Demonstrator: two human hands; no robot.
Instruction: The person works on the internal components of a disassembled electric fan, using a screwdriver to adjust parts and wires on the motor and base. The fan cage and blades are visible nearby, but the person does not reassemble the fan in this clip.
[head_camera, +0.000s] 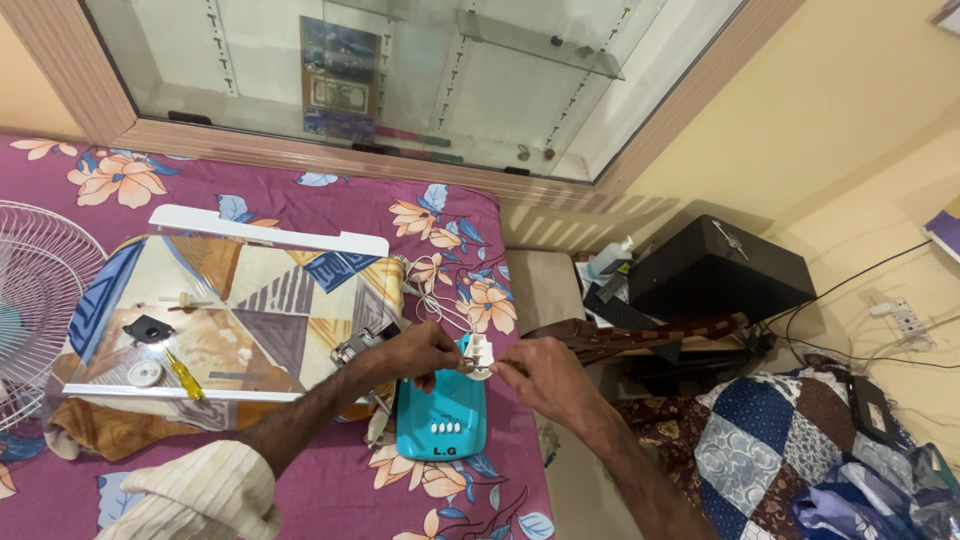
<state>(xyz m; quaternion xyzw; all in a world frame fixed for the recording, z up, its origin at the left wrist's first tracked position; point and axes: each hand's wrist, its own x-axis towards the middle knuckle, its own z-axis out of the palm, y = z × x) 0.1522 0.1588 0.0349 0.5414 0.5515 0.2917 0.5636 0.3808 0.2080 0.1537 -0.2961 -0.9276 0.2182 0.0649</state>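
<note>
My left hand (415, 352) and my right hand (540, 372) meet over a small white plastic part (481, 355), each pinching one side of it. The part sits at the top end of a teal fan base (443, 418) with white buttons, which lies on the purple floral bedspread (300, 195). A metal fan motor (356, 346) lies just behind my left wrist, and thin white wires (432, 296) trail from it toward the part.
A clear glass panel (245, 300) lies on the bed with a yellow screwdriver (185, 375), a black piece (148, 328) and a white disc (145, 374). A white fan grille (35, 290) is at left. Black box (715, 270) and patchwork quilt (790, 440) at right.
</note>
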